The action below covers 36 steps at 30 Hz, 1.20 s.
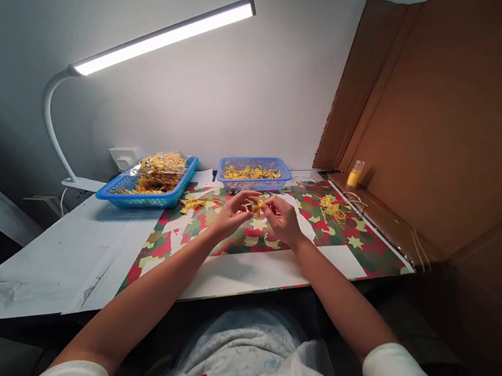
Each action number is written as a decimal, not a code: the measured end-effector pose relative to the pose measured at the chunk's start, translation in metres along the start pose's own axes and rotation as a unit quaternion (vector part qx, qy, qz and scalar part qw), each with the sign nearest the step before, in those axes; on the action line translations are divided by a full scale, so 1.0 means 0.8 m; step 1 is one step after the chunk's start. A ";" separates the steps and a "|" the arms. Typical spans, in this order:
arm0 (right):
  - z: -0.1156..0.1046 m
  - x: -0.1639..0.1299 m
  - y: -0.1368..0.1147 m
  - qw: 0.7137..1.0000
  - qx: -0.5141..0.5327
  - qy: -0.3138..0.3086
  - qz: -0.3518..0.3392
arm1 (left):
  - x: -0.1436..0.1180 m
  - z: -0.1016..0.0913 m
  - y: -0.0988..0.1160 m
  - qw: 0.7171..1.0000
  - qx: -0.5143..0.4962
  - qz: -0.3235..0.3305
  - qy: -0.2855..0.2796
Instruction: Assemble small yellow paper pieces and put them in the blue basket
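Observation:
Over the middle of the patterned table cover, my left hand and my right hand meet at a small yellow ribbon bow. Thumb and fingers of each hand are closed on it from either side, and they hide part of it. Left of my hands lies a small bunch of yellow ribbon pieces with thin stems or strings. Farther right, a loose pile of yellow ribbon and string rests on the cover. Just behind my hands stands a blue-violet plastic basket with many yellow pieces in it.
A blue basket at the left holds yellow pieces and a clear plastic bag of more. A lit desk lamp arches above. A cardboard wall borders the right side, near a small yellow-filled bottle. White paper lies in front.

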State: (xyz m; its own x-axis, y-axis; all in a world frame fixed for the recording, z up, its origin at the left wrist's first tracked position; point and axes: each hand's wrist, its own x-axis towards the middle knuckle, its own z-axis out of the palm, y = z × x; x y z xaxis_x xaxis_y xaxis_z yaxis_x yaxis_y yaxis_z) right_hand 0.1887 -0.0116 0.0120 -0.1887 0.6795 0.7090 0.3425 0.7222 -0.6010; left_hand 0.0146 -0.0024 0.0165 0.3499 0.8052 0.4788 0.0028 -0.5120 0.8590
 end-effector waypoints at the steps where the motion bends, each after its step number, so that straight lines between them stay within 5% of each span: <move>1: 0.000 0.000 0.001 1.000 -0.009 -0.009 -0.010 | 0.000 -0.003 0.001 1.000 -0.001 0.000 -0.008; 19: 0.003 0.001 0.007 0.998 -0.031 -0.058 0.007 | 0.004 -0.006 -0.004 0.993 -0.074 -0.081 -0.042; 28: 0.008 0.001 0.013 0.991 0.061 -0.040 0.108 | 0.005 -0.006 -0.017 0.987 -0.067 -0.144 -0.024; 36: 0.007 0.001 0.011 0.991 0.039 -0.020 0.125 | 0.005 -0.008 -0.020 0.996 0.007 -0.090 0.006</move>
State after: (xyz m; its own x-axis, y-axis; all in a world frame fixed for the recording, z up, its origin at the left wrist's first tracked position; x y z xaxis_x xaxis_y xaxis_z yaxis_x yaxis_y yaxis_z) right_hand 0.1867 -0.0038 0.0052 -0.1439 0.8418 0.5203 0.3115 0.5376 -0.7836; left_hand 0.0099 0.0109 0.0062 0.3316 0.8877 0.3194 0.0771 -0.3630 0.9286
